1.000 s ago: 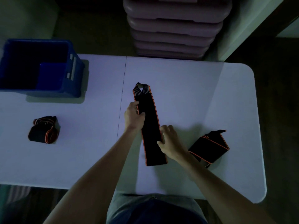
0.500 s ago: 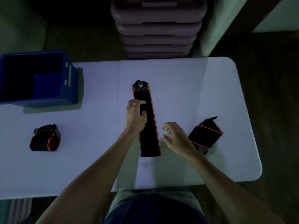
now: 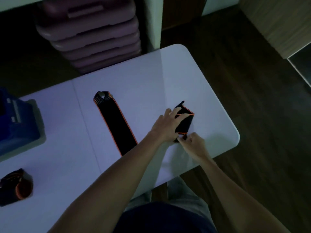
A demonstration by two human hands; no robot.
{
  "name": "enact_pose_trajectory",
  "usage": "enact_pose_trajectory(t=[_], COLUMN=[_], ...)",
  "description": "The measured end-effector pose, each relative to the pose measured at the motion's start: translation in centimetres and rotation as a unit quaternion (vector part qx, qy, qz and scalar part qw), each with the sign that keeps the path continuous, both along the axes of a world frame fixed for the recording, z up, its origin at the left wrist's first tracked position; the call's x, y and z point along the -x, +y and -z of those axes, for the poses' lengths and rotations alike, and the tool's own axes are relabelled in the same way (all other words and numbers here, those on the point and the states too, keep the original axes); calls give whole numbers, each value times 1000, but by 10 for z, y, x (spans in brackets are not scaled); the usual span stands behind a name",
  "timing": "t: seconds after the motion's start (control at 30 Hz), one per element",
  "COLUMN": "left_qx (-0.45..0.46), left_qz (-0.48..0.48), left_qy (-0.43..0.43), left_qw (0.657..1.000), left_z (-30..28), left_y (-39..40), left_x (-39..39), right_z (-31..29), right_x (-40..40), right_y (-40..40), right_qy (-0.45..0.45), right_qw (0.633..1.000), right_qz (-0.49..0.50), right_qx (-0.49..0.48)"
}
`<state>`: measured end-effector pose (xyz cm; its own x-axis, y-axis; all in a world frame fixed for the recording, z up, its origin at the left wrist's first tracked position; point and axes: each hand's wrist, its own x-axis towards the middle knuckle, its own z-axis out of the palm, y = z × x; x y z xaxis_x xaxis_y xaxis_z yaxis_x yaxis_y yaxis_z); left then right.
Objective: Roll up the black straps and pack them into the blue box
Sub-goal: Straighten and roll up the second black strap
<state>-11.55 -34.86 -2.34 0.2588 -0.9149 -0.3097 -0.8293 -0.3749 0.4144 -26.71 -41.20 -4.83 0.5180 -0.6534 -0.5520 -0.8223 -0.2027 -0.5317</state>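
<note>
Fingers of the left hand (image 3: 165, 126) lie spread flat on a folded black strap (image 3: 184, 121) with orange edging, right of centre frame, while the right hand (image 3: 193, 145) pinches its near end. A second strap (image 3: 116, 123) lies flat and full-length mid-table (image 3: 143, 78). A rolled strap (image 3: 16, 186) sits lower left; the blue box (image 3: 18, 125) stands at the left edge.

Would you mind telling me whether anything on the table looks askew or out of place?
Nothing looks damaged. The folded strap under both hands is bunched crookedly near the table's right edge, and the flat strap lies diagonally.
</note>
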Motion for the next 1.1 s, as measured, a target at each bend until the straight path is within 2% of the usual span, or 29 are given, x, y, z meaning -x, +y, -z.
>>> enact_pose_trajectory(t=[0.07,0.13,0.2,0.23,0.27,0.37,0.43,0.53,0.57,0.6,0.67,0.73,0.8,0.83,0.9,0.97,1.1], left_qx=[-47,-55,-19,9,40,80,59,60,67,83,141,175,173,179,220,230,234], left_qz=[19,17,-42,-113,-206,-453,-545,-649,-658,-649,-575,-473,-406,-393,-402,-454,-525], left_qy=[-44,-59,-22,11,40,72,86,120,107,82,32,32,42,49,70,140,275], left_qw=[998,997,999,993,977,885,832,749,742,752,806,863,896,901,886,850,770], left_z=[5,7,6,6,5,5,7,8,9,10,7,1,-5,-8,-18,-34,-52], left_y=[-13,-20,-21,-18,-16,-4,4,14,17,19,20,15,5,-1,-9,-15,-11], left_x=[5,5,2,1,-1,-6,-7,-5,-4,-2,-1,-2,-6,-9,-15,-22,-36], right_z=[6,9,8,6,3,-9,-18,-37,-45,-53,-72,-89,-105,-112,-125,-134,-129], right_x=[-7,-12,-13,-13,-12,-15,-21,-36,-41,-47,-60,-72,-84,-89,-99,-106,-111], right_y=[-2,-8,-19,-27,-36,-64,-80,-101,-107,-111,-117,-120,-118,-117,-116,-115,-109], right_qy=[10,32,45,43,32,-46,-127,-211,-233,-256,-300,-336,-366,-379,-404,-416,-363], right_qw=[1000,999,999,999,999,997,988,972,967,960,943,924,904,895,883,883,924], right_qz=[-1,-3,-22,-28,-25,7,24,-17,-42,-70,-122,-169,-209,-222,-225,-210,-115], right_qx=[-5,1,12,19,29,64,88,100,96,89,73,67,75,80,81,61,-37])
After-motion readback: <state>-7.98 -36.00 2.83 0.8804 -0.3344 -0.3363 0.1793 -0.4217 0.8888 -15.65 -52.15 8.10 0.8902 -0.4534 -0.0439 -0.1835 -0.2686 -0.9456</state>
